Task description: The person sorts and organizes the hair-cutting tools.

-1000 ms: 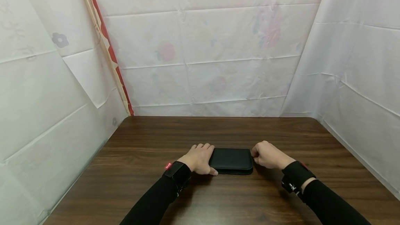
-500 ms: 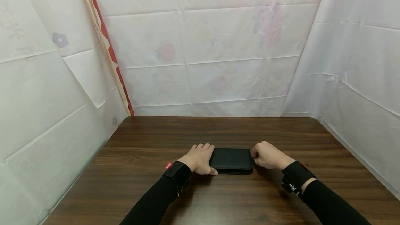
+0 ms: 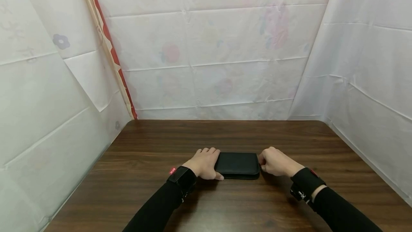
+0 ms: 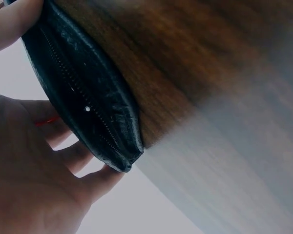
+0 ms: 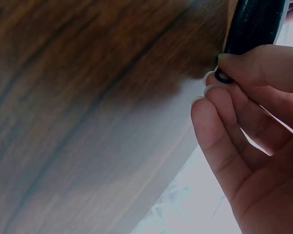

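A black zip-around wallet (image 3: 237, 164) lies flat on the brown wooden table (image 3: 206, 207), between the two hands. My left hand (image 3: 203, 164) grips its left end, with the thumb at the near side and the fingers toward the far side. Zipper teeth (image 4: 63, 68) run along the wallet's edge in the left wrist view, and the rows look parted there. At the right end, my right hand (image 3: 277, 162) pinches a small dark ring-like zipper pull (image 5: 221, 77) between thumb and index finger. Its other fingers are curled beside it.
White patterned sheets hang behind the table (image 3: 206, 56) and along its left (image 3: 48, 117) and right sides (image 3: 367, 81). A red and cream strip (image 3: 111, 47) runs down the left back corner. Black bands with small devices circle both wrists.
Almost nothing differs. The head view has shifted very slightly; both hands keep their places on the wallet and its zipper pull.
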Available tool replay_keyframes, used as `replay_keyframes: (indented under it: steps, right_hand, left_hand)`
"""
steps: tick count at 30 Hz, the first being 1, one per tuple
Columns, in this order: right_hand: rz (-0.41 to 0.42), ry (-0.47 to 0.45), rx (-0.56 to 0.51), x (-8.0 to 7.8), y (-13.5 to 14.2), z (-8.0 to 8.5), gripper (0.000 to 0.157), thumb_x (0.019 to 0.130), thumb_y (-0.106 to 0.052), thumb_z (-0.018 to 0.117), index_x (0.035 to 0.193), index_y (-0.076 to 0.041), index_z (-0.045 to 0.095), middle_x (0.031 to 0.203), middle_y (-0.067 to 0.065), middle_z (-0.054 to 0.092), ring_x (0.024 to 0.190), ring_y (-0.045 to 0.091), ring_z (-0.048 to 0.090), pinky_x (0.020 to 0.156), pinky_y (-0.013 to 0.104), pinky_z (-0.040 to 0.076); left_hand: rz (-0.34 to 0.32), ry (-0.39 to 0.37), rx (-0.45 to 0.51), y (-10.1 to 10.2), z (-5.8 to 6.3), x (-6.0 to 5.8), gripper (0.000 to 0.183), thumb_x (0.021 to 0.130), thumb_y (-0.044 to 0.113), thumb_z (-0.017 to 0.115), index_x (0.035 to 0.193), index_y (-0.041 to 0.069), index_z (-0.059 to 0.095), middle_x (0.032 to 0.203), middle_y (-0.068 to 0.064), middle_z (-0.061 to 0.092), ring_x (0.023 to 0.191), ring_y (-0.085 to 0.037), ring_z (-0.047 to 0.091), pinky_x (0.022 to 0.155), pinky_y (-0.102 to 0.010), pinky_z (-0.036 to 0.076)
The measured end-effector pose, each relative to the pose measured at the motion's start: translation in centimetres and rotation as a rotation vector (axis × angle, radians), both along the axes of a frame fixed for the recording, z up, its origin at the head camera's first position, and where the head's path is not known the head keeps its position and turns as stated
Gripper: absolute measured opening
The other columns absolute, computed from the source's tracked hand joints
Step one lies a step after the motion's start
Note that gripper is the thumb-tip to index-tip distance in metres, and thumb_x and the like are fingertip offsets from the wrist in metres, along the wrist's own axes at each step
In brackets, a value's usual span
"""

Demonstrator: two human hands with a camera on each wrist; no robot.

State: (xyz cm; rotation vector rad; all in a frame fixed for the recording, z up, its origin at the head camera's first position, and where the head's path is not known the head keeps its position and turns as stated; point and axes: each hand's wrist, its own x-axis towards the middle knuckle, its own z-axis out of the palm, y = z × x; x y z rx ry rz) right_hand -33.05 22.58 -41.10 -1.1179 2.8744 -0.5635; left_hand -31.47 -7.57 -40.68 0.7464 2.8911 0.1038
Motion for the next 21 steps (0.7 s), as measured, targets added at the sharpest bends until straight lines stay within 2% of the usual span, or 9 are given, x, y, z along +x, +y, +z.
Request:
replay_keyframes:
  steps: [13, 21]
  right_hand:
    - [-0.027, 0.006, 0.018, 0.3, -0.03, -0.19, 0.04, 0.084, 0.006, 0.066, 0.062, -0.02, 0.047, 0.061, -0.01, 0.031, 0.053, 0.004, 0.026, 0.053, 0.025, 0.025]
    - [-0.057, -0.007, 0.031, 0.68, -0.37, -0.09, 0.044, 0.083, 0.007, 0.066, 0.062, -0.022, 0.04, 0.062, -0.009, 0.024, 0.054, 0.006, 0.022, 0.053, 0.025, 0.022]
  left_hand:
    - [0.013, -0.013, -0.004, 0.0, 0.14, 0.06, 0.093, 0.087, 0.06, 0.072, 0.157, 0.01, 0.037, 0.156, -0.009, 0.042, 0.142, -0.032, 0.04, 0.116, -0.052, 0.03]
    - [0.016, -0.018, 0.004, -0.03, 0.04, 0.07, 0.093, 0.088, 0.059, 0.073, 0.157, 0.01, 0.036, 0.157, -0.009, 0.041, 0.142, -0.032, 0.04, 0.117, -0.052, 0.029]
